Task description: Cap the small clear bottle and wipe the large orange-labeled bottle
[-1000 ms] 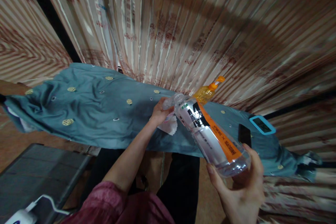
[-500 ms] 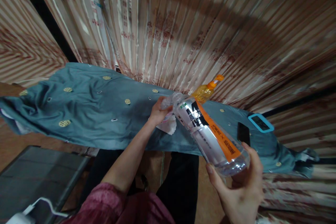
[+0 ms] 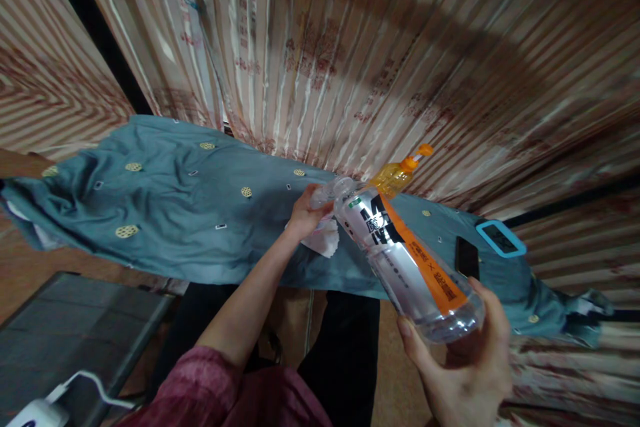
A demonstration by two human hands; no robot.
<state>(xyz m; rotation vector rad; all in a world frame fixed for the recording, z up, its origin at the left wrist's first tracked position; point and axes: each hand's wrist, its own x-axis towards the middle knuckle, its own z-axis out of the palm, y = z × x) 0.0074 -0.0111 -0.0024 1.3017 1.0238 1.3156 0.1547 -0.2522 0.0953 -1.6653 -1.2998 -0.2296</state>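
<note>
A large clear plastic bottle (image 3: 400,247) with a silver and orange label is held aslant above the cloth-covered surface, its neck end up and to the left. My right hand (image 3: 465,367) grips its base between thumb and fingers. My left hand (image 3: 304,215) is closed around clear plastic at the neck end; whether that is the neck itself or a separate small piece I cannot tell. Below the left hand lies a crumpled white wrapper or tissue (image 3: 323,239), partly hidden. Behind the bottle stands a yellow pump bottle (image 3: 395,177) with an orange top.
Green patterned cloth (image 3: 180,220) covers the long narrow surface. On its right lie a dark phone (image 3: 467,257) and a blue-framed device (image 3: 501,238). A striped curtain (image 3: 320,47) hangs behind. At lower left are a dark panel (image 3: 75,340) and a white cable (image 3: 95,383).
The view has shifted slightly. The bottle and my right hand have moved a little right and down in the picture; both hands keep their hold.
</note>
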